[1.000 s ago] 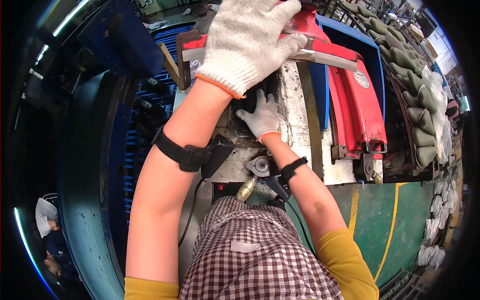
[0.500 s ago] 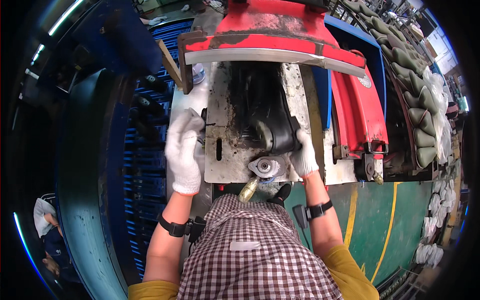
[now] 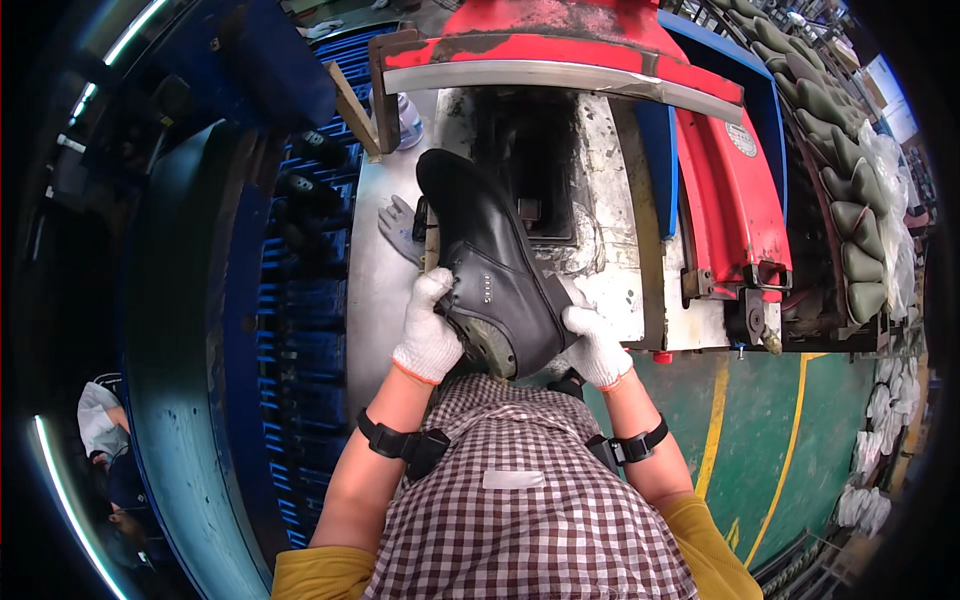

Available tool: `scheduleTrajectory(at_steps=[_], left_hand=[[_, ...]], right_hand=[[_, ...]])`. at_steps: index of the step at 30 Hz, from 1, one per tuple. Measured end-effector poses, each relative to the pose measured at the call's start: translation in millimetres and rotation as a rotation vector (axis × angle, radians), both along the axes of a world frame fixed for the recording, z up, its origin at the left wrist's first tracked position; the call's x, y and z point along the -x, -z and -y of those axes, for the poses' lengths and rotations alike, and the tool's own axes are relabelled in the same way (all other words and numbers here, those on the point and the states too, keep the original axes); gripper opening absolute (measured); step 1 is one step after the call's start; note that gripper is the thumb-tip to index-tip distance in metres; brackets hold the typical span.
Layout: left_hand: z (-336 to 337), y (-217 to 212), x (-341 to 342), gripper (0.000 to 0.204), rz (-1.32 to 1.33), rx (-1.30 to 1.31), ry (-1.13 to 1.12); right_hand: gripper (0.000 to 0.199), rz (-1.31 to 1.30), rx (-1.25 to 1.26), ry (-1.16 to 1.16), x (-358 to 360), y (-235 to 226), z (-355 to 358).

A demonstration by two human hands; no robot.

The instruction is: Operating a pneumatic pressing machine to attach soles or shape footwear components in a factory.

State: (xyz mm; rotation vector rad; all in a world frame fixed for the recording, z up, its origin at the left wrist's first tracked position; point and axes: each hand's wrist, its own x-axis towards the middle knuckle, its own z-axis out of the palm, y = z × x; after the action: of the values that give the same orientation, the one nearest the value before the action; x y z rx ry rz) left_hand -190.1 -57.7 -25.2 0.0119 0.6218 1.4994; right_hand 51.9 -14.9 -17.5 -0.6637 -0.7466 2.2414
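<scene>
Black ankle boot (image 3: 495, 265) gripped at its heel end between gloved left hand (image 3: 428, 330) and right hand (image 3: 596, 345), raised over the grey surface (image 3: 385, 290) near edge, long axis slanting up-left, toe toward the red machine (image 3: 600, 50).

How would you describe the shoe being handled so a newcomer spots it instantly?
Start at the big red machine with the pale metal bed in front of it. Just before that bed, the gloved left hand and right hand hold a black leather ankle shoe, toe pointing away toward the machine. It is the only finished black shoe; the olive-green shoe lasts racked at right are bare forms.
</scene>
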Motion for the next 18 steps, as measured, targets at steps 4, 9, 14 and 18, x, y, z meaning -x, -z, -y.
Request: scheduleTrajectory(at_steps=[4,9,14,18], left_hand=[[17.3,-1.1,3.7,0.039,-0.062,0.020,-0.005],[37.6,-12.3,7.1,0.061,-0.162,-0.051,0.013],[43.4,-29.8,10.5,0.082,-0.223,-0.043,0.047],[48.9,-40.2,8.4,0.085,-0.292,-0.041,0.034]], right_hand=[[0.061,0.359,-0.227,-0.055,9.0,-7.5,0.7],[0.049,0.500,-0.119,-0.051,27.1,-5.7,13.6],[0.044,0.373,0.001,0.005,35.6,9.8,19.6],[0.038,0.362,-0.048,-0.039,36.3,23.8,19.6]])
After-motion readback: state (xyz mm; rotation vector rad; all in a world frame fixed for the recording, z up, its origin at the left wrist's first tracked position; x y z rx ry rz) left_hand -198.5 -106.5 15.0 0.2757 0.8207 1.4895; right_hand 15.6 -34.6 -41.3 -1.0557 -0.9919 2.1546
